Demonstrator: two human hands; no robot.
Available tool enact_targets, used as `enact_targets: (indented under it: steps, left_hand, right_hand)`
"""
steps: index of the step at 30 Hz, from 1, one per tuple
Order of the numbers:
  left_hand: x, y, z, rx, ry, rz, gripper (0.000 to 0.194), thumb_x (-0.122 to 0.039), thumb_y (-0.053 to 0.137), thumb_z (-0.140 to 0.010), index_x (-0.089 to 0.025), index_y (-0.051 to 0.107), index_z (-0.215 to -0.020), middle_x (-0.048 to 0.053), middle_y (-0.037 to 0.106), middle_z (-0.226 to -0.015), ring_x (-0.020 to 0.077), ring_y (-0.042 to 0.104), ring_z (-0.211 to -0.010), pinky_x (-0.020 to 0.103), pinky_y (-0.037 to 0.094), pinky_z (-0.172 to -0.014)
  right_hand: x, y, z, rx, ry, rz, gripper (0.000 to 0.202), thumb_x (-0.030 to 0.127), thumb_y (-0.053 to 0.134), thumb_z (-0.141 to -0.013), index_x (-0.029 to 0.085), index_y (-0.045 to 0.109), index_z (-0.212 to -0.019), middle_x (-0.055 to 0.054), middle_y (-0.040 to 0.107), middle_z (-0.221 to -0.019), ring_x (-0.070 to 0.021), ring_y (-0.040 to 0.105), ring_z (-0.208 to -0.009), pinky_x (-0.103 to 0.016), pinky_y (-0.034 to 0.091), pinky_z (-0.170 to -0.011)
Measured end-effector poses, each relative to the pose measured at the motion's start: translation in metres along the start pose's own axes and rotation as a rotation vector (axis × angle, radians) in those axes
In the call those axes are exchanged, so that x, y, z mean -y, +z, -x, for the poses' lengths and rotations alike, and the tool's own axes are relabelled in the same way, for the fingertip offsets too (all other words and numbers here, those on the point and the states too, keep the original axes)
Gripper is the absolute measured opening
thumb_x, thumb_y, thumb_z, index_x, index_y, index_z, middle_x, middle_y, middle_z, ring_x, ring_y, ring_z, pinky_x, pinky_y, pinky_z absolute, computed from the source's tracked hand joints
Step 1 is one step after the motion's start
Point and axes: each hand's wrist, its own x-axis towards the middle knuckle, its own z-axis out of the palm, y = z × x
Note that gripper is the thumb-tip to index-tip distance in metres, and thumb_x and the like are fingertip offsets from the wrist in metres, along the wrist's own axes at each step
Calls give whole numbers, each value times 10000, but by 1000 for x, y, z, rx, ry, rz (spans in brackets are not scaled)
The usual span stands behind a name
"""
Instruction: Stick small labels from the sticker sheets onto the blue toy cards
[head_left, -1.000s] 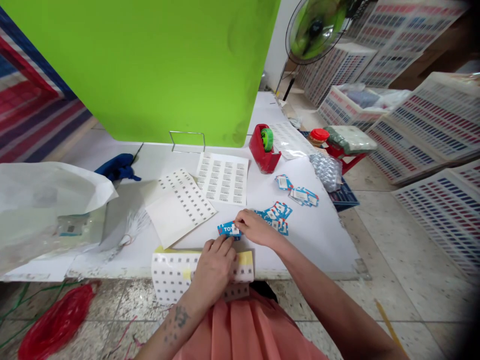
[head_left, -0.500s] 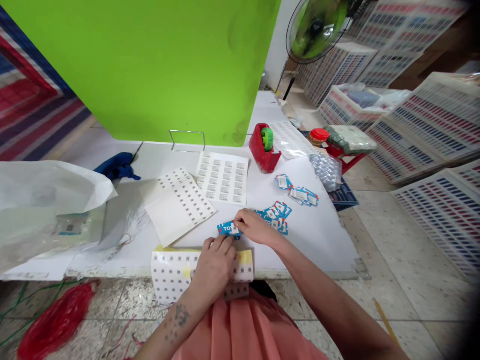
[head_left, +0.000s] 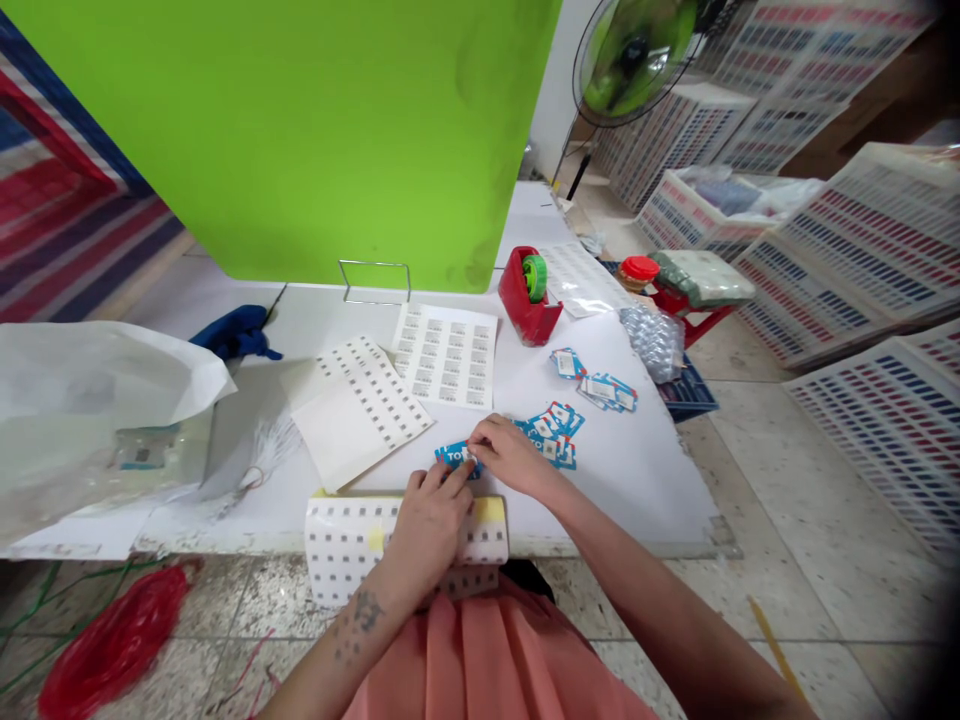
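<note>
A blue card (head_left: 452, 452) with white lettering lies flat on the white table in front of me. My left hand (head_left: 429, 518) has its fingers stretched out over the card's lower edge, one fingertip pressing on a small white sticker. From the right, my right hand (head_left: 507, 455) meets the same sticker with thumb and forefinger pinched together; the fingertips hide most of it. Under my left wrist, a sheet of small square code stickers (head_left: 341, 543) drapes over the table's front edge. Beside my right hand lies a loose pile of blue cards (head_left: 551, 428) with white stickers on them.
More stickered cards (head_left: 606, 392) lie farther right, below a red tape dispenser (head_left: 527, 305). Two sticker sheets (head_left: 448, 357) lie beyond my hands. A clear plastic bag (head_left: 90, 390) covers the left side. A green board (head_left: 315, 140) rises behind; white crates (head_left: 847, 240) stand right.
My left forefinger has come forward onto the sticker on the blue card. My right hand stays at the card's right end, nearly still.
</note>
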Motion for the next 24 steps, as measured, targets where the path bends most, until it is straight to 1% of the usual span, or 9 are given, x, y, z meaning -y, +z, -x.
enact_targets:
  steps: [3, 6, 11, 13, 16, 17, 19, 21, 24]
  left_hand:
    - [-1, -2, 2, -43, 13, 27, 152, -165, 507, -862, -182, 622, -960, 36, 512, -1326, 260, 439, -1145, 405, 388, -878]
    - [-4, -8, 7, -88, 24, 44, 141, -137, 506, -851, -174, 609, -940, 46, 506, -1319, 261, 417, -1154, 415, 358, -911]
    - [-9, -14, 16, -73, 36, 79, 99, -126, 543, -822, -173, 586, -899, 68, 527, -1234, 244, 437, -1054, 405, 365, -865]
    - [-9, -13, 17, -54, 31, 118, 101, -123, 552, -818, -176, 579, -900, 63, 528, -1206, 237, 435, -1036, 399, 361, -861]
    - [-9, -13, 18, -29, 17, 168, 114, -118, 533, -837, -187, 576, -917, 46, 547, -1138, 217, 445, -998, 378, 357, -840]
    - [-10, -13, 17, -15, 9, 177, 114, -119, 521, -847, -192, 576, -915, 38, 561, -1087, 208, 454, -969, 370, 356, -823]
    - [-10, -14, 16, 22, -9, 188, 108, -123, 504, -860, -197, 575, -892, 23, 578, -970, 196, 468, -903, 360, 352, -791]
    - [-11, -16, 15, 61, -21, 196, 93, -135, 502, -865, -199, 571, -859, 14, 577, -888, 195, 476, -857, 359, 347, -772]
    - [-10, -17, 14, 90, -40, 183, 94, -155, 488, -875, -199, 565, -843, 17, 581, -857, 203, 490, -828, 363, 344, -756]
  right_hand:
    - [4, -3, 5, -73, -59, 8, 71, 121, 597, -793, 186, 610, -768, -38, 553, -876, -175, 515, -871, -337, 408, -833]
    - [9, -7, 9, -114, -102, 14, 72, 120, 604, -787, 191, 616, -780, -45, 545, -901, -184, 507, -890, -353, 408, -848]
    - [7, -8, 8, -156, -54, -96, 59, 175, 673, -730, 204, 622, -740, -36, 559, -929, -189, 509, -917, -358, 405, -854]
    - [3, -5, 7, -142, 12, -204, 85, 207, 687, -707, 200, 603, -720, -21, 582, -877, -173, 535, -845, -328, 427, -780]
    - [-3, -2, 7, -83, 136, -395, 132, 252, 664, -706, 194, 546, -707, 33, 552, -664, -123, 505, -615, -254, 400, -584]
    - [-4, -2, 7, -71, 162, -446, 143, 259, 657, -703, 194, 530, -707, 50, 523, -614, -111, 480, -568, -240, 377, -547]
    - [-5, -4, 7, -71, 190, -513, 156, 256, 650, -687, 192, 510, -712, 64, 493, -585, -101, 462, -546, -227, 351, -521]
    - [-5, -8, 10, -77, 215, -559, 193, 249, 651, -670, 193, 531, -810, 74, 482, -581, -99, 461, -540, -220, 346, -513]
    - [-12, -16, 17, -82, 249, -578, 386, 258, 655, -668, 192, 540, -1031, 86, 471, -567, -101, 457, -517, -219, 350, -498]
